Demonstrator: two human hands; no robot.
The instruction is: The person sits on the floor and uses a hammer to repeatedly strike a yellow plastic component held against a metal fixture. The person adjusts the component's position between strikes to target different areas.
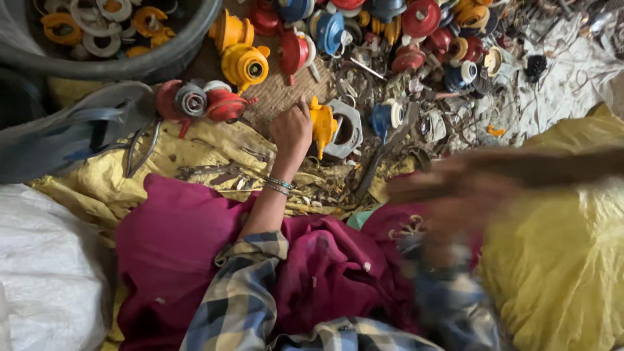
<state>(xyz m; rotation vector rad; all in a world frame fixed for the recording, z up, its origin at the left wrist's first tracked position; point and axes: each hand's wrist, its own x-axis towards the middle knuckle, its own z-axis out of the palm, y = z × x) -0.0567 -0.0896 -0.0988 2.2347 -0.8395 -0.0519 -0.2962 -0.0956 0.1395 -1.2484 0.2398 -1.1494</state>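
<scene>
At the far left, a white sack (pixel 45 266) is seen beside a grey bag (pixel 71 133) with straps, and above them the rim of a dark round tub (pixel 130 62) filled with orange and white rings is visible. Just right of the bag, a red part (pixel 221 104) with a grey coil is laid on a yellow cloth (pixel 175 156), and above it two orange plastic housings (pixel 242 58) are placed on a woven mat (pixel 279 94). Below, a magenta garment (pixel 188 240) is spread over the lap, with a plaid sleeve (pixel 240 299) running up to a bare forearm ringed by bangles (pixel 279 186). The left hand (pixel 291 130) is stretched forward, its fingers closed on a yellow plastic part (pixel 322 123), which is held upright just beside a grey hexagonal ring (pixel 348 130) on the floor. Right of that, a blue part (pixel 383 117) with a white disc is found among scattered metal scraps, and a heap of red, blue and orange parts (pixel 416 32) is piled along the top. The right hand (pixel 455 188) is caught in motion blur over the lap, well apart from the left; whether it is open or closed cannot be told. At the far right, a yellow sack (pixel 565 260) is seen.
</scene>
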